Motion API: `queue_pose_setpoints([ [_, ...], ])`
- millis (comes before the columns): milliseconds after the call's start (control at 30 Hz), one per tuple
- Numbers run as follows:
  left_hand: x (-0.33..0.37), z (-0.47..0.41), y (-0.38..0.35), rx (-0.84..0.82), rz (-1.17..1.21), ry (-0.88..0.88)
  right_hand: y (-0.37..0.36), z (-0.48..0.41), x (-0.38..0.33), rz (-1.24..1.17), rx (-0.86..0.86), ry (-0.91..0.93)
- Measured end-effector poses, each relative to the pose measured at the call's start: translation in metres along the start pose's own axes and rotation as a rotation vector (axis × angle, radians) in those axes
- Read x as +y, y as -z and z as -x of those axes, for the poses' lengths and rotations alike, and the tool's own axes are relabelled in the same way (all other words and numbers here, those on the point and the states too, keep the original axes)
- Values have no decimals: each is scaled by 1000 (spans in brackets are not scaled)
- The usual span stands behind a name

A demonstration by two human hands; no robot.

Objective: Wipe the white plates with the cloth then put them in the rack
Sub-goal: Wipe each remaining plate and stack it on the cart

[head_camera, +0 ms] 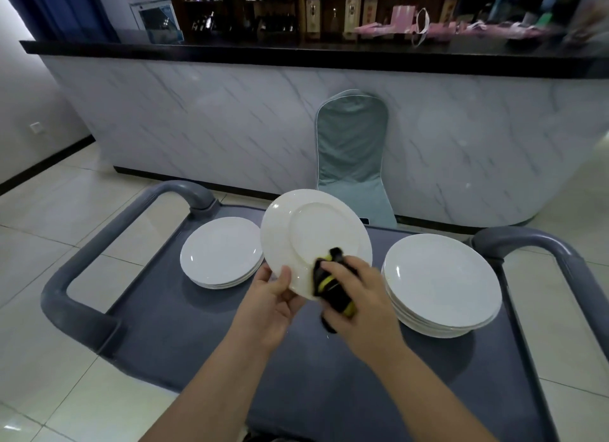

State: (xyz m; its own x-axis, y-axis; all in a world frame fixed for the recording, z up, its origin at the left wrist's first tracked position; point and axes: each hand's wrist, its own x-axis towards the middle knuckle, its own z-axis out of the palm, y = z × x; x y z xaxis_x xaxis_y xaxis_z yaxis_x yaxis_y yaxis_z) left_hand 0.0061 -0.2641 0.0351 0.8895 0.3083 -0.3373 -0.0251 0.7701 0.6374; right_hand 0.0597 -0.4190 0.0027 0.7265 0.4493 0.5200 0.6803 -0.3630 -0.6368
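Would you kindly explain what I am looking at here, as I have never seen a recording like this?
There is no machine: this single picture comes from a camera worn on a person's head, looking forward and down at their own bare hands. The left hand holds a white plate by its lower rim, tilted up above a grey trolley. The right hand grips a black and yellow cloth pressed against that plate. On the trolley lie two stacks of white plates: a smaller stack to the left and a larger stack to the right. Behind stand a covered chair and a marble-look counter.
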Motion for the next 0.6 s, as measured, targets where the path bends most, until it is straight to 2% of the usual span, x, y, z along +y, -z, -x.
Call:
queue_pose_setpoints([
  [67,8,2,3,-19,-71,-6,24,-5,24,-145,65,-127],
  [167,28,11,6,-109,-311,-4,55,-32,57,-229,96,-242],
  [267,47,17,0,-255,-572,-36,76,-79,61,-297,-38,-362],
  [333,47,13,-9,-267,-625,-60,74,-107,49,-202,-85,-306],
  [400,39,6,-19,-227,-604,-83,57,-121,20,-98,-70,-159],
  [500,29,-4,-26,-137,-425,-105,30,-100,-22,9,-116,89],
  [600,30,-5,-20,-90,-244,-131,34,-62,-10,54,-178,170],
])
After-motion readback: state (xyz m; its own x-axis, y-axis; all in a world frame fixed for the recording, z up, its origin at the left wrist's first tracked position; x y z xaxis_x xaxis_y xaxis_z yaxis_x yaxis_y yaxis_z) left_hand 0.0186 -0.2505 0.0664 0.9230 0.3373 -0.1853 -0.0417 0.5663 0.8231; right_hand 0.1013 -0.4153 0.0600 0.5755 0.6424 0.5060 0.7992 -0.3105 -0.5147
